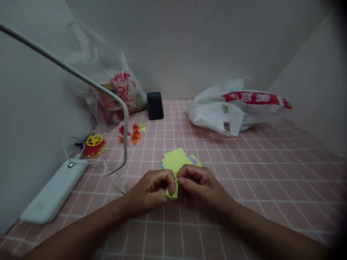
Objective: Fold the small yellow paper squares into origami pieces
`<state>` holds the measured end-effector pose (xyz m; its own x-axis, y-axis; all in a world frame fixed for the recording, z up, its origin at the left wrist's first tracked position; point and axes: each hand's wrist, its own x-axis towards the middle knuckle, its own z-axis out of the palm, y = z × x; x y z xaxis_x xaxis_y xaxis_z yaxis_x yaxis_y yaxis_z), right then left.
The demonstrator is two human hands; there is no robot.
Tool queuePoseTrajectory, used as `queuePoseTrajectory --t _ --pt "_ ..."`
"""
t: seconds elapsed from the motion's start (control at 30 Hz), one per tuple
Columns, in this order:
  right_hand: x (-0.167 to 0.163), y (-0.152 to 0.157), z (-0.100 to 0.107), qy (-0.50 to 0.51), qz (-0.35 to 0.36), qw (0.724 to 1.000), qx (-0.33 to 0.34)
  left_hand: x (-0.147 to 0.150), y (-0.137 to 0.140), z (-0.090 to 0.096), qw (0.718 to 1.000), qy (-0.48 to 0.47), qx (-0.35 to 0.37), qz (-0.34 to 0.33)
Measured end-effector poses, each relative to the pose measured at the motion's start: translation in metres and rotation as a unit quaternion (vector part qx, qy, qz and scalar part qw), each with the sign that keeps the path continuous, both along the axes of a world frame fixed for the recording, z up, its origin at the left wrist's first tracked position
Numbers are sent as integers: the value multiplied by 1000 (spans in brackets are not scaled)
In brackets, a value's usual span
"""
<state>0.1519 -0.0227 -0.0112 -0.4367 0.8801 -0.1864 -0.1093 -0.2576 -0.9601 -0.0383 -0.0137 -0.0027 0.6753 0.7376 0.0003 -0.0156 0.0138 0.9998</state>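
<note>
A small folded piece of yellow paper (172, 194) is pinched between my two hands near the middle of the view. My left hand (153, 189) grips its left side with thumb and curled fingers. On the other side, my right hand (199, 182) pinches its upper right edge between thumb and forefinger. Just beyond the fingers lies a stack of square coloured paper sheets (175, 159), yellow on top, with purple and blue corners showing beneath. My fingers cover part of the folded paper, so its exact shape is hard to make out.
Several small folded paper pieces (136, 136), red, orange and yellow, lie back left. Behind them are a black phone (155, 105) and a filled plastic bag (123, 86). Another bag (217, 115) is back right. Left are red and yellow cutouts (94, 145), a white power strip (51, 195) and an arching cable (81, 76).
</note>
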Motion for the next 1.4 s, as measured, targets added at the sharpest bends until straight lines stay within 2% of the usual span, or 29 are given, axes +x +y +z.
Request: queuePoseTrajectory --t 0.2,0.37,0.57,0.8,0.97,1.17,1.27,1.4 --pt "0 0 0 -15 11 999 34 0 -1 -2 1000 7 12 -2" --pt "-1 1 4 -42 -11 999 32 0 1 -4 999 37 19 30" --pt "-2 2 3 -51 -39 997 30 -1 9 -3 981 59 182 15" --pt "0 0 0 -37 -56 996 63 -3 12 -3 970 73 228 36" --pt "-1 -1 -1 -12 -59 997 41 -2 10 -2 979 81 182 50" --pt "-1 2 0 2 -28 999 21 -3 9 -3 987 93 124 50" --pt "-2 2 4 -23 -27 999 0 -2 9 -3 990 97 86 54" --pt "-3 -1 5 -59 -41 997 18 0 7 -3 994 83 22 62"
